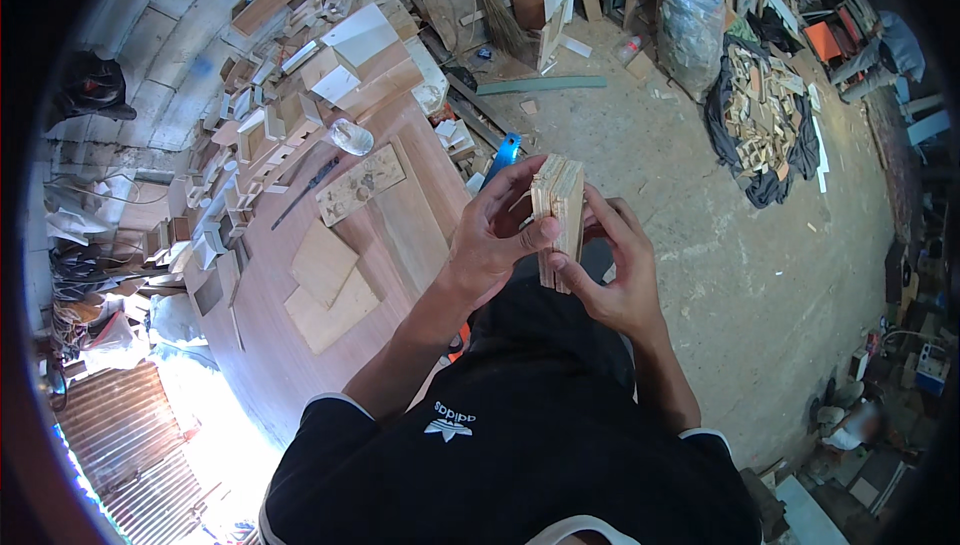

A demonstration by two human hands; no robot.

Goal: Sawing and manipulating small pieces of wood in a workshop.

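Between my two hands, above my lap, is a stack of small wooden pieces (pixel 562 210), its layered edges facing up. My left hand (pixel 500 235) grips its left side, the thumb pressed on the near face. From the right, my right hand (pixel 620 265) holds the same stack with thumb and fingers. Whether the pieces are glued or loose I cannot tell. Just beyond my left hand shows a blue saw handle (pixel 507 153). On the worktable (pixel 270 345) to my left lie thin wooden sheets (pixel 325 265) and a stained board (pixel 361 185).
Several small wooden boxes (pixel 270 135) crowd the table's far side, near a clear container (pixel 351 137) and a long dark tool (pixel 305 192). Wood offcuts (pixel 765 110) fill a black sack on the floor. A filled plastic bag (pixel 690 40) and a broom (pixel 492 10) stand beyond. Another person (pixel 855 428) sits at far right.
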